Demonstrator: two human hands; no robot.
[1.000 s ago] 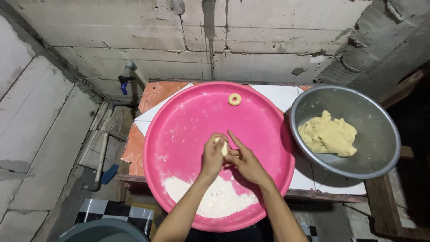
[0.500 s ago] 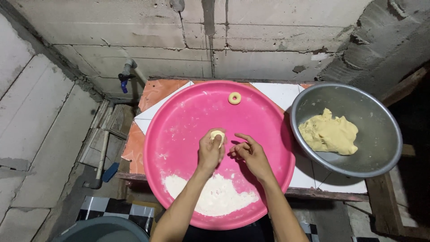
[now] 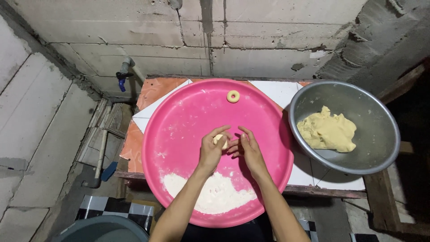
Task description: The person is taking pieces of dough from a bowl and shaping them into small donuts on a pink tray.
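Over the middle of a big round pink tray (image 3: 179, 116), my left hand (image 3: 212, 149) holds a small piece of pale yellow dough (image 3: 219, 139) between thumb and fingers. My right hand (image 3: 246, 148) is right beside it, fingertips touching the dough piece. A finished dough ring (image 3: 233, 96) lies at the tray's far edge. A heap of white flour (image 3: 215, 195) covers the tray's near part, just under my forearms.
A metal bowl (image 3: 367, 112) with a lump of yellow dough (image 3: 326, 130) stands to the right of the tray on a tiled counter (image 3: 277, 92). Rough concrete block walls rise behind. A tap with a blue handle (image 3: 122, 74) sits at the left; a grey bucket rim (image 3: 101, 226) is below.
My hands parted half a second ago, with the left lifting the dough piece. Now the right hand has come back against it.
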